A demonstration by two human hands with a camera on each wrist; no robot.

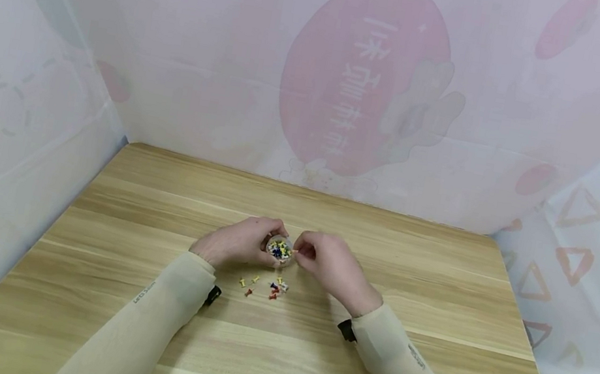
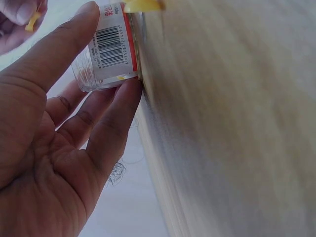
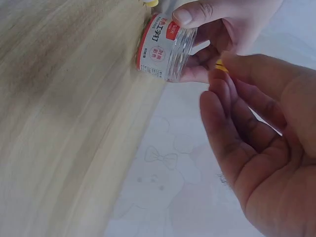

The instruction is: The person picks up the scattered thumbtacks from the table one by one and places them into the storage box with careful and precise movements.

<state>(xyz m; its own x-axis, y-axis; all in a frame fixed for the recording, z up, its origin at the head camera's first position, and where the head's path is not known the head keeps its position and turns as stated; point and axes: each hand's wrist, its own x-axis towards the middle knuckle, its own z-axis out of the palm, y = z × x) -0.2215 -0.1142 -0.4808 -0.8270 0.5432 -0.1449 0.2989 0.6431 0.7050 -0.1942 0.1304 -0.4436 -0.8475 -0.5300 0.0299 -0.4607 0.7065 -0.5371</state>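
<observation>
A small clear jar (image 3: 157,47) with a white and red label stands upright on the wooden table, its mouth uncovered. Push pins (image 1: 280,250) in yellow, blue and white show inside it. My left hand (image 1: 243,240) grips the jar from the left, thumb on the near side and fingers round the far side. Just right of the rim, my right hand (image 1: 331,265) pinches a yellow push pin (image 3: 221,65) between thumb and fingertips. Several loose push pins (image 1: 274,287), red, yellow, blue and white, lie on the table in front of the jar.
The wooden table (image 1: 259,359) runs back to a wall hung with printed pink and white cloth (image 1: 217,113). Similar cloth covers both sides. A dark wrist strap (image 1: 347,330) shows at the right sleeve and another strap (image 1: 213,295) at the left.
</observation>
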